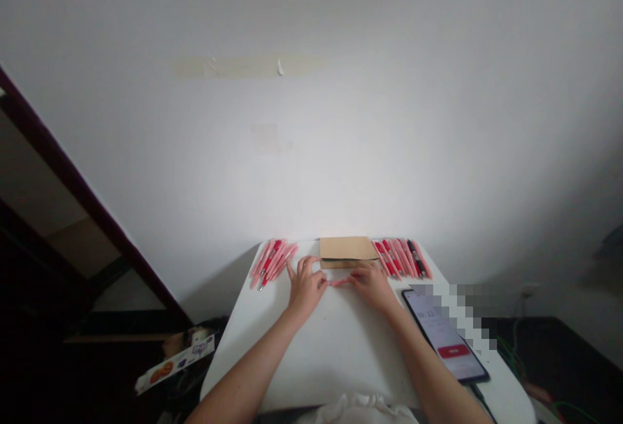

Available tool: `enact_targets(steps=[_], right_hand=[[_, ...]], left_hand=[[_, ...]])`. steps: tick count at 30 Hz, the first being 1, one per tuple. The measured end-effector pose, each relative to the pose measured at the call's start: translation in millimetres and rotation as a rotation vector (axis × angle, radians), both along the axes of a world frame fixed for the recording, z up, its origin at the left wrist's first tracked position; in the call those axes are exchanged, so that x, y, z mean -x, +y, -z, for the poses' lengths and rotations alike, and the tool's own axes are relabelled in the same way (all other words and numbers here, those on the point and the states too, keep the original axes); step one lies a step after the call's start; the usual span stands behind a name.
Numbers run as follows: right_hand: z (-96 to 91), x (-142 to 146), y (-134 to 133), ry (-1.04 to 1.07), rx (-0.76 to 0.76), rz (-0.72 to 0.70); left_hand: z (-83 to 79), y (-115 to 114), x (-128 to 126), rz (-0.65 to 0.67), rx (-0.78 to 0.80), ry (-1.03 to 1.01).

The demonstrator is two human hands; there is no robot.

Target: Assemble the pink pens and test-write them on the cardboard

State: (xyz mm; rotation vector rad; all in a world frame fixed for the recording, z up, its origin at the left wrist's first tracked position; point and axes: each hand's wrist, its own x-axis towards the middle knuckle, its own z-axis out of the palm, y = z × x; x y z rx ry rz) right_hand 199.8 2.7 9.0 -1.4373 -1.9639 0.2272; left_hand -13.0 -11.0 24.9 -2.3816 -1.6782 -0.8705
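Both my hands rest on a small white table [335, 346] and hold one pink pen [339, 282] between them, lying level just in front of a brown cardboard box [347, 249]. My left hand [305, 283] pinches the pen's left end, with two fingers stretched out toward the box. My right hand [371, 283] is closed on the pen's right end. A pile of pink and red pens [272, 260] lies at the far left of the table. A second row of pens [402, 258] lies at the far right.
A phone [445, 336] with a lit screen lies at the table's right edge beside my right forearm. A plain white wall rises right behind the table. On the dark floor at the left lies a printed box [175, 362].
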Motion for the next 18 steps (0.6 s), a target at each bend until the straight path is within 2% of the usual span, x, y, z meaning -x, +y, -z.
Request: enact_targets(steps=[5,18], right_hand=[[3.9,2.2,-1.2,-0.049,-0.031,0.046],[10.7,-0.2,5.6,-0.024,-0.05,-0.018]], left_hand=[[-0.6,-0.9,0.3,-0.001,0.01,-0.013],[1.1,-0.6,0.8,-0.001,0.005,-0.034]])
